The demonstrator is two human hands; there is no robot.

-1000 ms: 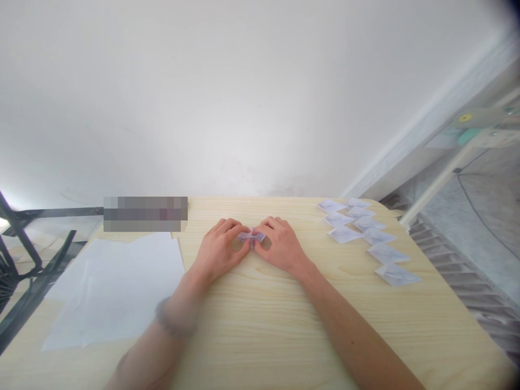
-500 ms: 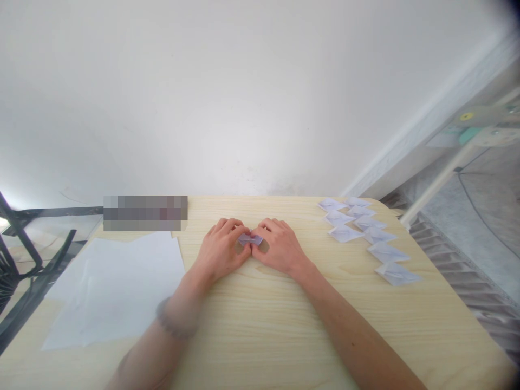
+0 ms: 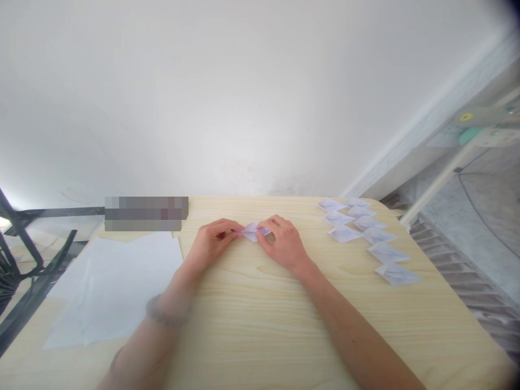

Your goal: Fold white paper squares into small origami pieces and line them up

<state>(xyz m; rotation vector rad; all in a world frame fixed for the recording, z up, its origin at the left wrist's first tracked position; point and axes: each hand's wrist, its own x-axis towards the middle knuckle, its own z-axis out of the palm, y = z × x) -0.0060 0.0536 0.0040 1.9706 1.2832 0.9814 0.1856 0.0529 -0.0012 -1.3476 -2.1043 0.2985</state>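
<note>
Between my hands is a small folded piece of white paper (image 3: 251, 232), pointed in shape, low over the wooden table (image 3: 260, 314). My left hand (image 3: 213, 238) pinches its left tip between thumb and fingers. On the other side, my right hand (image 3: 284, 241) grips the right part with thumb and fingertips, covering some of that end. Several folded paper pieces (image 3: 344, 233) of a similar pointed shape lie in two columns to the right of my right hand.
Large white paper sheets (image 3: 117, 287) lie on the table at the left. Behind them is a blurred-out object (image 3: 144, 214). A white wall (image 3: 252, 108) rises at the table's back edge. Black metal framing (image 3: 24, 303) stands at the left, a pale pole (image 3: 434, 187) at the right.
My left hand has shifted left, from the middle of the folded paper to its left tip. More of the paper now shows between my hands. My right hand has moved slightly right.
</note>
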